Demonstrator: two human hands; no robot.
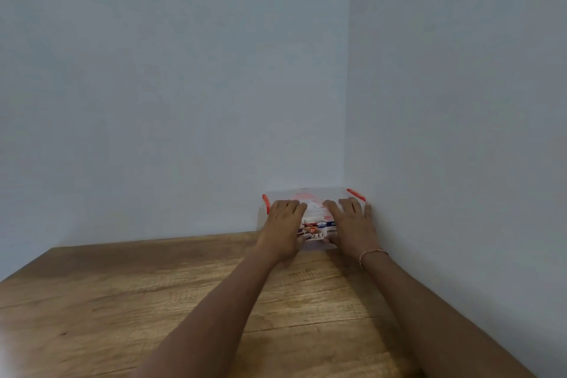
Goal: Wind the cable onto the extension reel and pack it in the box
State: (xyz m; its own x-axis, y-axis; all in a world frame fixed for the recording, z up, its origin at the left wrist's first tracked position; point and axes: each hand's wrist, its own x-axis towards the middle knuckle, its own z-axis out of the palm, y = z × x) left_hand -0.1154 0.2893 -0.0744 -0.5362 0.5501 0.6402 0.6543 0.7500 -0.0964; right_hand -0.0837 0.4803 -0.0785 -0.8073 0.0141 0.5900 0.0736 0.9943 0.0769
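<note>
We see a clear plastic box with orange-red side clips (313,209) at the right of centre in the frame, standing on the brown wooden table (153,301) in the corner of the pale blue-grey walls (171,70). Our left hand (283,225) and right hand (352,224) lie on its front and lid, fingers (288,205) fairly straight and spread, pressing rather than curling round it. A thin beaded bracelet (371,253) circles our right wrist.

A wooden table (153,301) meets 2 seemingly pale blue-grey walls (171,86)
</note>
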